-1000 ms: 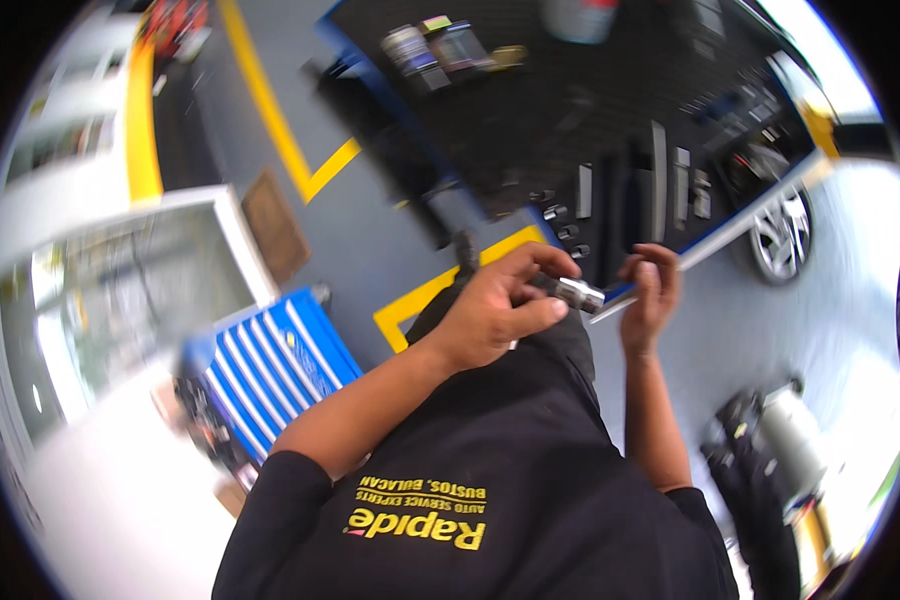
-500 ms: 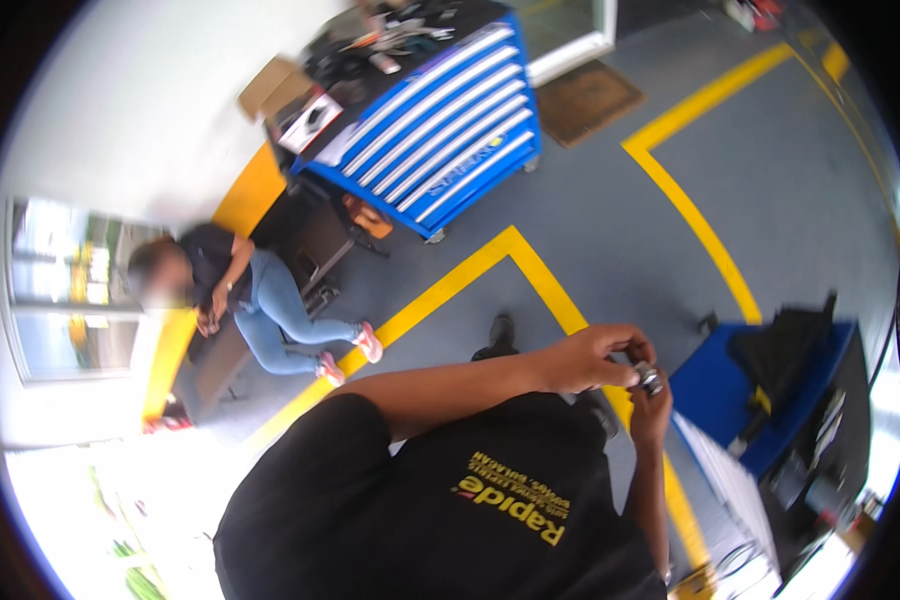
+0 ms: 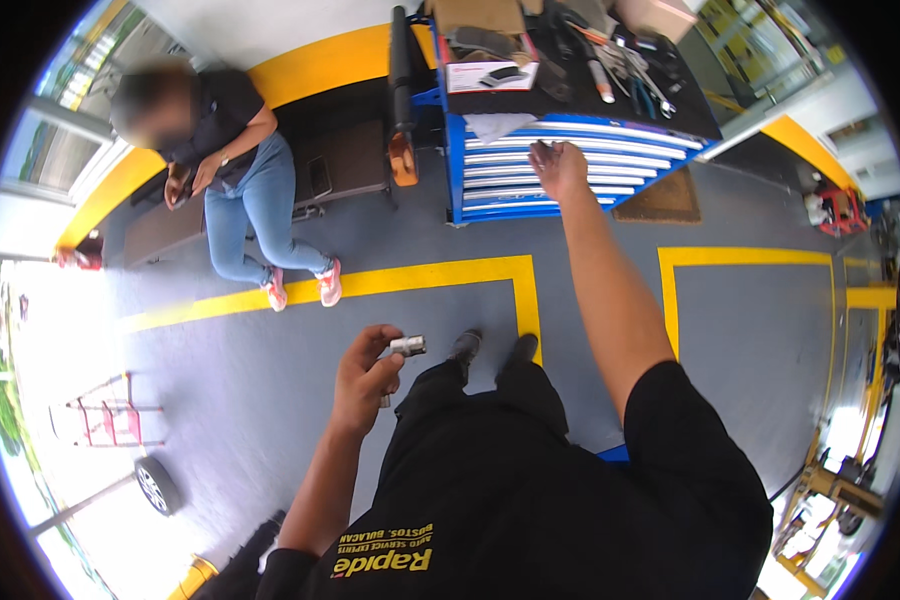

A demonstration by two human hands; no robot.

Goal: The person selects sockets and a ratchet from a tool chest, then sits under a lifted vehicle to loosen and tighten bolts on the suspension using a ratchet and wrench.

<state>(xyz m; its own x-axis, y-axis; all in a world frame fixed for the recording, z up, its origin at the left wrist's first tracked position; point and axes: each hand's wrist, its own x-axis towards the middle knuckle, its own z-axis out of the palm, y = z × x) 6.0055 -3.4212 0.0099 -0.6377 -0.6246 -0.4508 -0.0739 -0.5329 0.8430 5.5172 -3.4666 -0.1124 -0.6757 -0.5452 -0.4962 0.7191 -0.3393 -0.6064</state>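
Observation:
A short, shiny metal socket (image 3: 408, 346) sticks out between the thumb and fingers of my left hand (image 3: 362, 378), which is closed on it in front of my legs. Another bit of metal (image 3: 385, 401) shows below that palm; what it is stays unclear. My right arm stretches forward, and my right hand (image 3: 560, 168) is open and holds nothing visible, its fingers in front of the upper drawers of a blue tool cabinet (image 3: 457, 170). I cannot tell whether the fingers touch a drawer. A light cloth (image 3: 498, 125) hangs over the cabinet's top edge nearby.
On the cabinet top lie pliers (image 3: 642, 100), wrenches (image 3: 662, 98) and an open box (image 3: 490, 78) of dark parts. A person (image 3: 255, 190) sits on a bench (image 3: 345, 180) at left. Yellow lines (image 3: 420, 275) mark the grey floor; a wheel (image 3: 157, 486) is at lower left.
I have turned to face the cabinet. My hands, together on the small metal piece before, have parted: the left keeps the socket, and the right has reached forward to the drawers.

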